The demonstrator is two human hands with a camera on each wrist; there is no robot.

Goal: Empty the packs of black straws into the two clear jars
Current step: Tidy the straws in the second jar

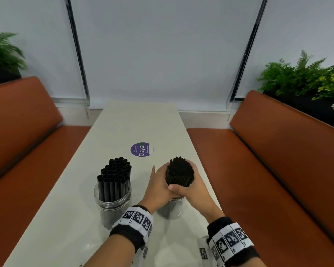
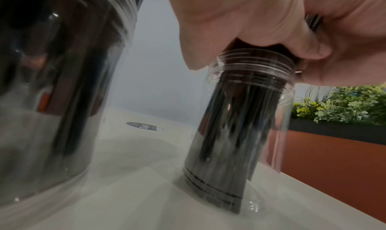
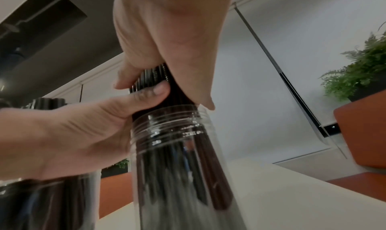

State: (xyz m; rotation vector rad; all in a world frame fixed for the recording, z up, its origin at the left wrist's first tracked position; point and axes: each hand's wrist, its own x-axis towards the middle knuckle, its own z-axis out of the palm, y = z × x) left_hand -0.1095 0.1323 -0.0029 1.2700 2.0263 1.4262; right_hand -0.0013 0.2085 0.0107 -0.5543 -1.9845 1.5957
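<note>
I am holding a bundle of thin black straws (image 1: 180, 171) upright, its long axis vertical, with its lower end already standing inside the right-hand clear jar (image 2: 246, 134) on the counter (image 1: 135, 124). My left hand (image 1: 158, 185) and right hand (image 1: 196, 187) are both wrapping the bundle just above the jar's rim, thumbs pressing in from the near side; the two are equally close. Judging from this, loosening straight down will let the straws settle. The left-hand jar (image 1: 112, 201) is standing just beside, already holding thick straws (image 1: 115, 177).

Purple sticker (image 1: 142, 149) on pale table (image 1: 123, 128), orange benches (image 1: 268, 160), ferns (image 1: 301, 74).
</note>
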